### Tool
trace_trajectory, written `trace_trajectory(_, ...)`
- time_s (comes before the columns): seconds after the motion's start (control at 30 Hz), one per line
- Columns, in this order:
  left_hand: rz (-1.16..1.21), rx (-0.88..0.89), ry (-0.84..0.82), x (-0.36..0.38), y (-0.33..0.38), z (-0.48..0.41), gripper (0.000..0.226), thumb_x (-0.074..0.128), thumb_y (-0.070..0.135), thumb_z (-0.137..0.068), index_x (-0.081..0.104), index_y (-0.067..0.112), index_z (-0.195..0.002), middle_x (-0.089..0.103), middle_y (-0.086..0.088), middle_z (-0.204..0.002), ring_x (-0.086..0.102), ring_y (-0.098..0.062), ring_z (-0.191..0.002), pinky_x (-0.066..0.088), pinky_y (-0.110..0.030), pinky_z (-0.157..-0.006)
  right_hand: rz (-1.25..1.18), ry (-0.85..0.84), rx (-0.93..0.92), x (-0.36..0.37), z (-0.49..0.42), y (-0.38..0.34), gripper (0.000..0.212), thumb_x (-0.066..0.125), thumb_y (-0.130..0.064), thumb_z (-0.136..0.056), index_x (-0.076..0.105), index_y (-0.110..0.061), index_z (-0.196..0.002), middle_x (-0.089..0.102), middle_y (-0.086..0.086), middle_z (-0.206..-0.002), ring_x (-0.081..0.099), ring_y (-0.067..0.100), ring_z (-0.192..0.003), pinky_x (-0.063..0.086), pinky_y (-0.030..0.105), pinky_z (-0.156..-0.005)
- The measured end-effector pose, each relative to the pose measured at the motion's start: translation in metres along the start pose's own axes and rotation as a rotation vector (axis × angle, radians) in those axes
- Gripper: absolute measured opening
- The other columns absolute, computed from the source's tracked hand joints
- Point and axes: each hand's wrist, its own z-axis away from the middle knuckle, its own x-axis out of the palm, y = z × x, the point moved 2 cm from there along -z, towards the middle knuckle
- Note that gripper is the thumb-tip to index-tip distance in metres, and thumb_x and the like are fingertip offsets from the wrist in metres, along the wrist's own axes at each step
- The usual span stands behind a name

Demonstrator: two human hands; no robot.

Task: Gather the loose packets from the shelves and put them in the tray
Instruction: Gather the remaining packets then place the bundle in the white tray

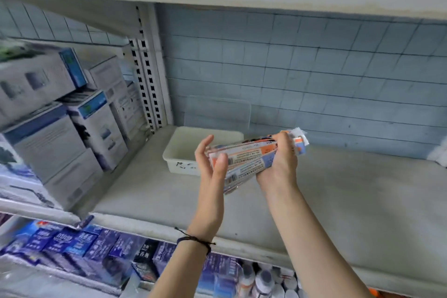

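Note:
A stack of flat orange, blue and white packets [251, 157] is held in front of me above the shelf. My right hand [280, 162] grips its right end from below, fingers wrapped over the top. My left hand [211, 162] presses its palm and thumb against the stack's left end. Just behind the hands, a white plastic tray [183, 150] sits on the grey shelf [338, 201] with handwriting on its front wall. Its inside looks bare where I can see it. The packets hide its right part.
Grey and blue boxes [60, 128] are stacked on the shelf to the left. A clear plastic divider [217, 111] stands behind the tray against the tiled back wall. Purple boxes [79, 247] and bottles [263, 280] fill the lower shelf. A white scrap [437, 155] lies far right.

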Motion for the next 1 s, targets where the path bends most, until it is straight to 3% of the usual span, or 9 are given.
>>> trace_trajectory(0.07,-0.026,0.060,0.088,-0.003,0.002,-0.004,0.038,0.053,0.046,-0.089,0.042,0.026,-0.120,0.060,0.002,-0.102,0.065,-0.009,-0.090,0.053,-0.024,-0.073,-0.014,-0.005,-0.037,0.007,0.005,0.008,0.013,0.061,-0.016,-0.071,0.048,-0.017,-0.072,0.055,0.006,-0.066,0.058,0.024,-0.057,0.051,0.032,-0.058)
trace_trajectory(0.17,-0.060,0.090,0.212,-0.024,0.003,-0.034,0.010,0.051,0.031,-0.096,0.048,0.022,-0.097,0.059,0.003,-0.086,0.062,-0.012,-0.077,0.051,-0.024,-0.061,-0.019,0.031,-0.047,0.026,0.001,0.027,0.013,0.066,-0.015,-0.075,0.054,-0.020,-0.079,0.062,0.006,-0.073,0.063,0.025,-0.063,0.053,0.039,-0.066)
trace_trajectory(0.27,-0.149,0.114,0.209,-0.044,0.005,-0.078,0.011,0.051,0.027,-0.096,0.050,0.016,-0.094,0.059,0.002,-0.083,0.062,-0.006,-0.072,0.051,-0.020,-0.060,-0.062,0.030,-0.031,0.047,-0.015,0.042,0.012,0.070,-0.018,-0.081,0.059,-0.019,-0.087,0.069,0.005,-0.079,0.068,0.025,-0.071,0.056,0.043,-0.072)
trace_trajectory(0.47,-0.293,0.104,0.148,-0.073,-0.003,-0.130,0.007,0.054,0.029,-0.094,0.053,0.028,-0.087,0.061,0.003,-0.081,0.063,-0.008,-0.070,0.052,-0.023,-0.061,-0.040,-0.011,0.019,0.063,-0.038,0.067,0.021,0.072,-0.023,-0.081,0.060,-0.020,-0.099,0.071,0.006,-0.094,0.071,0.026,-0.082,0.058,0.040,-0.067)
trace_trajectory(0.57,-0.311,0.055,0.076,-0.081,-0.009,-0.139,0.004,0.052,0.030,-0.095,0.053,0.026,-0.093,0.065,0.001,-0.083,0.067,-0.010,-0.072,0.054,-0.021,-0.060,-0.021,0.029,0.001,0.064,-0.045,0.074,0.025,0.070,-0.021,-0.083,0.058,-0.019,-0.105,0.070,0.007,-0.094,0.070,0.025,-0.082,0.057,0.036,-0.063)
trace_trajectory(0.77,-0.473,-0.037,-0.261,-0.100,-0.020,-0.156,0.022,0.051,0.039,-0.090,0.051,0.021,-0.103,0.072,0.002,-0.086,0.071,-0.009,-0.075,0.055,-0.022,-0.060,-0.013,0.161,-0.037,0.053,-0.056,0.084,0.017,0.066,-0.016,-0.084,0.053,-0.019,-0.094,0.067,0.003,-0.078,0.068,0.020,-0.067,0.055,0.032,-0.057)
trace_trajectory(0.87,-0.573,-0.058,-0.287,-0.114,-0.029,-0.161,0.023,0.051,0.041,-0.090,0.057,0.021,-0.099,0.072,0.005,-0.088,0.071,-0.008,-0.079,0.057,-0.026,-0.066,0.017,0.223,-0.063,0.050,-0.055,0.091,0.014,0.065,-0.013,-0.085,0.053,-0.019,-0.084,0.065,0.002,-0.074,0.067,0.019,-0.064,0.055,0.032,-0.056)
trace_trajectory(0.93,-0.799,0.064,-0.232,-0.126,-0.035,-0.165,0.029,0.047,0.045,-0.092,0.059,0.020,-0.101,0.063,0.011,-0.106,0.062,-0.008,-0.099,0.050,-0.025,-0.083,0.037,0.262,-0.090,0.052,-0.053,0.094,0.014,0.065,-0.012,-0.084,0.053,-0.018,-0.083,0.064,0.001,-0.072,0.067,0.019,-0.061,0.055,0.032,-0.055)
trace_trajectory(1.0,-0.809,0.084,-0.205,-0.133,-0.038,-0.164,0.031,0.048,0.047,-0.092,0.055,0.027,-0.115,0.049,0.019,-0.116,0.049,-0.013,-0.117,0.041,-0.028,-0.098,0.077,0.296,-0.111,0.053,-0.052,0.097,0.015,0.065,-0.011,-0.084,0.052,-0.018,-0.083,0.064,0.000,-0.070,0.066,0.015,-0.056,0.053,0.029,-0.051)
